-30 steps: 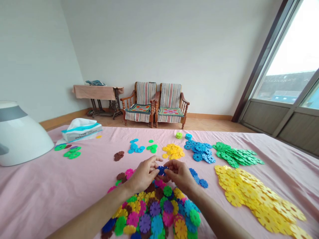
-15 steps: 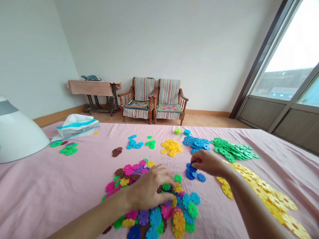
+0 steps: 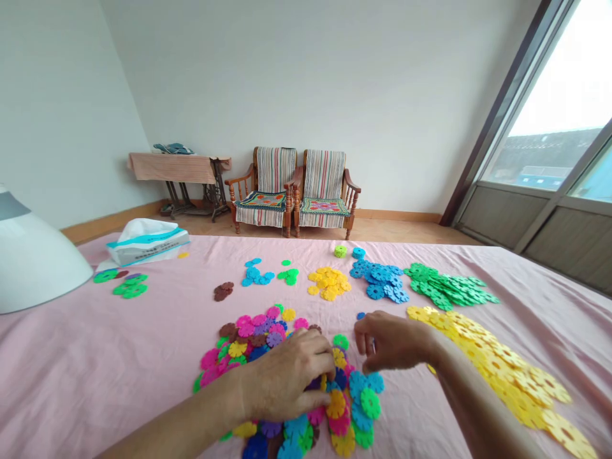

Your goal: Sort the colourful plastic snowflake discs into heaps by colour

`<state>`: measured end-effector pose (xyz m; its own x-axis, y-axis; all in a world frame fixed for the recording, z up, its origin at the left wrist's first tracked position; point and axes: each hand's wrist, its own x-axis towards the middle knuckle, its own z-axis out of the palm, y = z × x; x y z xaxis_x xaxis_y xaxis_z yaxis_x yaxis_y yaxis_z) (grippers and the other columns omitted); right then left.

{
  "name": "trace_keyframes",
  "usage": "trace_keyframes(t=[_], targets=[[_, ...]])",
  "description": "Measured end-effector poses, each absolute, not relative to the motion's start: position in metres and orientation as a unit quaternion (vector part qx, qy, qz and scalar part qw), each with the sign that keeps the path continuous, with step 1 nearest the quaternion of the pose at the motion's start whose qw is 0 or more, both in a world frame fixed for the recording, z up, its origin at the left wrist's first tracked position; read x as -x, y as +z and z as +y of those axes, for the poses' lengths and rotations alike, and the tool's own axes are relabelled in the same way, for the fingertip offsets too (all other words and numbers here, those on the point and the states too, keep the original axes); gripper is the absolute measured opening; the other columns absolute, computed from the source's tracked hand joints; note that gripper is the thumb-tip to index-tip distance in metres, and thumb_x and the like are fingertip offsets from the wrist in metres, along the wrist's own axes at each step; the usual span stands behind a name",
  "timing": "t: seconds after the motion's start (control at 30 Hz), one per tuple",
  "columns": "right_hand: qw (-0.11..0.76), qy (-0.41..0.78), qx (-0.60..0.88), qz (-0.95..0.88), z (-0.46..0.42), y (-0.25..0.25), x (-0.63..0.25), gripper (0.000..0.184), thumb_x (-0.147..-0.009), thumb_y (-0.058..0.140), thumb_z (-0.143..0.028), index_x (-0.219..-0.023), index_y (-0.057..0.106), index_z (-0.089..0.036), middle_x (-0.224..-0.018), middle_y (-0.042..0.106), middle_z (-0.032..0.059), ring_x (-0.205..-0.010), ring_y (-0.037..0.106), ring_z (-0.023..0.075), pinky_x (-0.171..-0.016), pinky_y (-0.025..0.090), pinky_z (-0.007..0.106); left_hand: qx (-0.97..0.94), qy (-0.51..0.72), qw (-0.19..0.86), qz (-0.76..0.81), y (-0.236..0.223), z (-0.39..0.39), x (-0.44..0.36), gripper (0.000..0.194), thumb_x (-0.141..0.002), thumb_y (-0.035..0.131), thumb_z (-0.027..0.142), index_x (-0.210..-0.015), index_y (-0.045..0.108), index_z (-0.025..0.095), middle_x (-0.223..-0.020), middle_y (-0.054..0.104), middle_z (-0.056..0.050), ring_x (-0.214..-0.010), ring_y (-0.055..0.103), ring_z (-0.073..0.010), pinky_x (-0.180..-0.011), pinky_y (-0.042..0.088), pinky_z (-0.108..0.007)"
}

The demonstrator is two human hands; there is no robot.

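Note:
My left hand (image 3: 291, 373) rests over a pile of mixed-colour, notched plastic discs (image 3: 275, 338). Its fingers curl down among the pieces, with the thumb set apart from the index finger and discs showing in the gap. My right hand (image 3: 394, 341) hovers just right of that pile, fingers bent and thumb apart, with nothing visible between them. It largely hides the small dark blue disc group; one dark blue disc (image 3: 360, 315) shows past its knuckles. Light blue discs (image 3: 361, 408) and an orange-yellow disc (image 3: 336, 404) lie close to both hands.
Sorted heaps lie beyond: blue snowflake discs (image 3: 382, 277), green ones (image 3: 447, 287), small yellow ones (image 3: 329, 282) and brown ones (image 3: 223, 291). Large yellow discs (image 3: 497, 363) spread at right. A tissue pack (image 3: 148, 243) and a white rounded object (image 3: 38, 261) stand at left.
My right hand has come back from the dark blue group toward me and the mixed pile, its fingers parting. My left hand has shifted slightly down within the pile.

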<state>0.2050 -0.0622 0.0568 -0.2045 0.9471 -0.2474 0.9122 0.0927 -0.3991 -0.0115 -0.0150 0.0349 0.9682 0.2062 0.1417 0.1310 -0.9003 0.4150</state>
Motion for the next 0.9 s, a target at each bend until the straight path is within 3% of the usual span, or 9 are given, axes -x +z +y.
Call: trace_keyframes(t=[0.13, 0.2, 0.3, 0.5, 0.63, 0.73, 0.83, 0.9], targets=[[-0.025, 0.205, 0.615, -0.761, -0.066, 0.05, -0.184, 0.018, -0.052, 0.072, -0.018, -0.066, 0.062, -0.021, -0.067, 0.064, 0.0011, -0.067, 0.056, 0.0176, -0.051, 0.033, 0.024, -0.978, 0.074, 0.17, 0.094, 0.039, -0.008, 0.014, 0.002, -0.08, 0.059, 0.018, -0.08, 0.056, 0.018, -0.087, 0.057, -0.002, -0.087, 0.053, -0.0171, -0.08, 0.039, -0.027], [-0.03, 0.195, 0.6, -0.776, -0.066, 0.046, -0.179, 0.021, -0.054, 0.071, -0.018, -0.072, 0.062, -0.02, -0.073, 0.065, 0.002, -0.071, 0.056, 0.0184, -0.055, 0.034, 0.024, -0.978, 0.075, 0.159, 0.113, 0.039, -0.003, 0.016, 0.005, -0.08, 0.056, 0.014, -0.077, 0.054, 0.018, -0.084, 0.056, -0.002, -0.084, 0.053, -0.0167, -0.076, 0.039, -0.027], [0.003, 0.197, 0.575, -0.794, -0.064, 0.041, -0.177, 0.021, -0.057, 0.065, -0.015, -0.077, 0.061, -0.021, -0.077, 0.064, 0.0017, -0.075, 0.055, 0.0175, -0.059, 0.036, 0.024, -0.974, 0.079, 0.153, 0.148, 0.037, 0.005, 0.019, 0.008, -0.079, 0.052, 0.011, -0.075, 0.053, 0.018, -0.082, 0.056, -0.002, -0.082, 0.052, -0.0168, -0.072, 0.038, -0.026], [0.059, 0.249, 0.56, -0.788, -0.055, 0.035, -0.176, 0.017, -0.059, 0.056, -0.009, -0.072, 0.059, -0.02, -0.07, 0.061, -0.001, -0.065, 0.053, 0.012, -0.054, 0.034, 0.02, -0.962, 0.082, 0.152, 0.213, 0.034, 0.016, 0.024, 0.011, -0.076, 0.048, 0.008, -0.072, 0.052, 0.017, -0.078, 0.057, -0.002, -0.078, 0.053, -0.0169, -0.071, 0.037, -0.027], [0.123, 0.211, 0.595, -0.766, -0.049, 0.03, -0.176, 0.022, -0.063, 0.047, -0.005, -0.075, 0.059, -0.02, -0.07, 0.061, -0.0009, -0.063, 0.052, 0.0105, -0.054, 0.033, 0.02, -0.959, 0.103, 0.161, 0.208, 0.036, 0.014, 0.021, 0.015, -0.076, 0.047, 0.006, -0.078, 0.055, 0.018, -0.081, 0.059, -0.002, -0.082, 0.053, -0.017, -0.072, 0.038, -0.027], [0.113, 0.206, 0.597, -0.767, -0.049, 0.031, -0.18, 0.015, -0.065, 0.055, -0.012, -0.078, 0.057, -0.019, -0.075, 0.06, 0.0002, -0.07, 0.052, 0.0127, -0.059, 0.034, 0.021, -0.964, 0.112, 0.167, 0.172, 0.039, 0.008, 0.018, 0.012, -0.078, 0.048, 0.008, -0.077, 0.056, 0.017, -0.081, 0.058, -0.002, -0.082, 0.053, -0.017, -0.073, 0.038, -0.027], [0.102, 0.208, 0.587, -0.776, -0.052, 0.03, -0.182, 0.026, -0.063, 0.065, -0.025, -0.087, 0.056, -0.02, -0.085, 0.06, 0.0015, -0.078, 0.052, 0.0152, -0.064, 0.036, 0.023, -0.97, 0.11, 0.164, 0.14, 0.039, 0.001, 0.016, 0.009, -0.078, 0.051, 0.009, -0.076, 0.056, 0.017, -0.081, 0.057, -0.002, -0.081, 0.053, -0.0169, -0.073, 0.038, -0.028], [0.112, 0.19, 0.584, -0.781, -0.052, 0.027, -0.182, 0.03, -0.064, 0.065, -0.025, -0.092, 0.055, -0.019, -0.09, 0.059, 0.0028, -0.082, 0.052, 0.0157, -0.067, 0.037, 0.024, -0.972, 0.107, 0.162, 0.135, 0.038, -0.001, 0.016, 0.009, -0.077, 0.053, 0.009, -0.076, 0.056, 0.017, -0.081, 0.057, -0.002, -0.081, 0.053, -0.0168, -0.073, 0.038, -0.028]])
